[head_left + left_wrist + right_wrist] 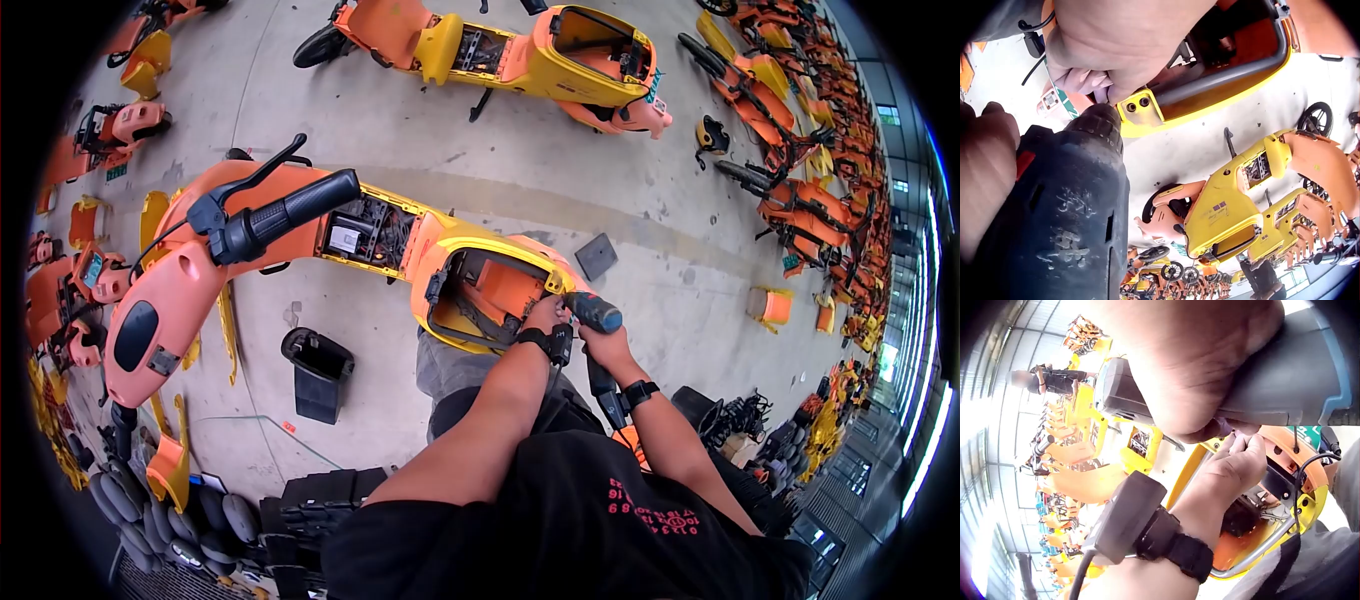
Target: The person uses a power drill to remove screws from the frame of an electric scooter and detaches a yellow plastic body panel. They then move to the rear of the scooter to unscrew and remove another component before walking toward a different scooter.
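Holding a power drill (597, 313), the right hand (612, 350) has its grip wrapped around the tool, by the yellow rim (515, 252) of a scooter's open compartment (497, 283), at the end away from the handlebar (300, 212). The left hand (545, 314) bunches its fingertips near the chuck (1096, 122); whether that grip pinches anything, I cannot tell.

Tip of drill (1079, 206) hidden by left hand (1116, 44) near corner of yellow rim (1229, 100). Between left fingers: not discernible. Right hand (985, 175) cut off by left wrist view's left edge. Distant scooters (862, 200) too small to count.
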{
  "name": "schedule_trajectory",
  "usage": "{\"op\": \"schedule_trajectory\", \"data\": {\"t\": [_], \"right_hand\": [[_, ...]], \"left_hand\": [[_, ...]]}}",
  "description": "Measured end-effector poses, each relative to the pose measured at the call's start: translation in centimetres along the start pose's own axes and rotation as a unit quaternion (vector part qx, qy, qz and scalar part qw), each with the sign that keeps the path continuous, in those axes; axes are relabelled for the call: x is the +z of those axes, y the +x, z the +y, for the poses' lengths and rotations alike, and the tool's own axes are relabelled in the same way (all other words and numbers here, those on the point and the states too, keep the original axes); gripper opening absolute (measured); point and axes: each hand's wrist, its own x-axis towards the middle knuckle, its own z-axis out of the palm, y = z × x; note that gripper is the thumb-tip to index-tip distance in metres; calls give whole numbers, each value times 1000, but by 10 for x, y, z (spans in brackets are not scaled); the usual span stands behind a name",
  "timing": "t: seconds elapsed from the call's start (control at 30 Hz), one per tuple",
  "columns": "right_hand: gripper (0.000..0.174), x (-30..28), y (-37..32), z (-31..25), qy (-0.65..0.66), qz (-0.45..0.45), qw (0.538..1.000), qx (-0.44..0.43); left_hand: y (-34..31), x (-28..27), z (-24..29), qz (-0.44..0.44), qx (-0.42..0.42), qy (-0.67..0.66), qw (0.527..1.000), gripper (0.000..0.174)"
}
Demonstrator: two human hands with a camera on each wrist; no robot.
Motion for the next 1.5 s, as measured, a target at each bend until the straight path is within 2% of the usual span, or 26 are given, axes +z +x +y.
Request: {"op": "schedule_trajectory", "data": {"t": [0.3, 0.5, 0.73, 0.93, 1.07, 1.13, 1.27, 1.33, 1.37, 1.43, 1.47, 1.5], "right_hand": [[28, 1, 4, 23, -34, -5, 999, -28], [21, 3, 1, 27, -25, 14, 999, -43], [23, -4, 5, 26, -9, 6, 998, -55], [21, -17, 27, 15, 32, -65, 997, 4], [14, -25, 33, 18, 8, -74, 997, 12], [14, -23, 31, 20, 15, -68, 997, 12], [15, -23, 29, 28, 29, -65, 997, 2], [16, -23, 30, 32, 37, -67, 997, -2], [19, -23, 30, 35, 39, -62, 997, 0], [22, -23, 27, 36, 43, -56, 998, 0], [21, -23, 25, 34, 37, -57, 998, -1], [21, -22, 23, 32, 31, -58, 998, -2]], "left_hand": [[-8, 13, 0, 50, 0, -16, 999, 25], [-5, 7, -7, 33, 21, 2, 999, 24], [-3, 16, -9, 36, 50, 81, 995, 24], [-11, 11, -6, 36, 86, 202, 975, 23], [-5, 7, -4, 24, 66, 124, 990, 24], [-5, 12, -2, 81, 24, 48, 995, 26], [-7, 17, -5, 98, 15, 43, 994, 27], [0, 17, -5, 134, 2, 32, 990, 27], [2, 13, -6, 134, 3, 33, 990, 27], [6, 4, -8, 11, 87, 234, 968, 26], [11, 3, -7, 9, 87, 236, 968, 26], [16, 2, -6, 46, 39, 112, 992, 15]]}}
